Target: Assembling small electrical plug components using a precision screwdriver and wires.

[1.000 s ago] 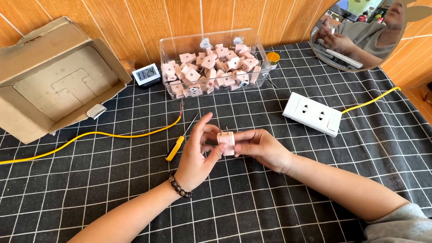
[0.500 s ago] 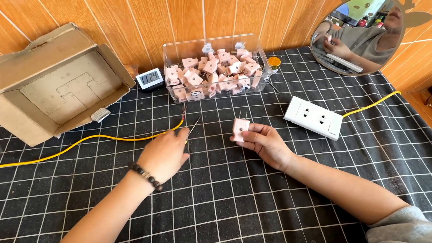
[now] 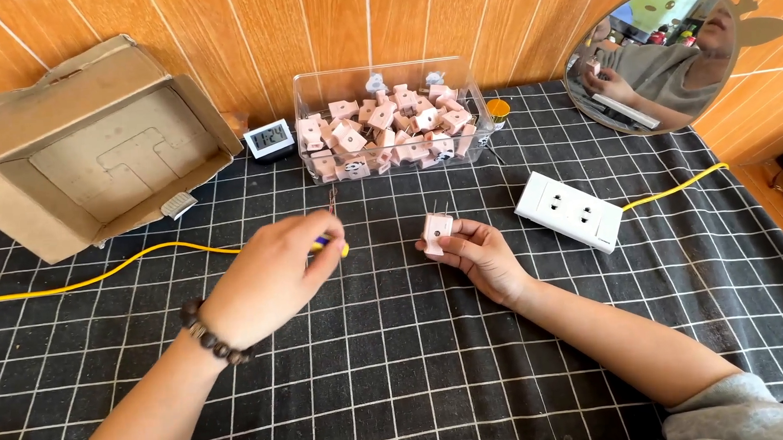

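**Screwdriver pickup, plug held ready**

Left hand (image 3: 265,276) closes its fingers on a yellow-handled screwdriver (image 3: 333,221) lying on the table (image 3: 435,369); best grip is on the handle, shaft clear. Right hand (image 3: 483,255) pinches a pink plug adapter (image 3: 436,231), prongs up, above the table's middle. Black grid cloth, wood-panel wall, clear bin of adapters (image 3: 391,117) behind.

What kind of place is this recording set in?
Likely a home workbench for small assembly: a checked tablecloth against a wood-panelled wall, a clear bin of pink plugs, and a white power strip.
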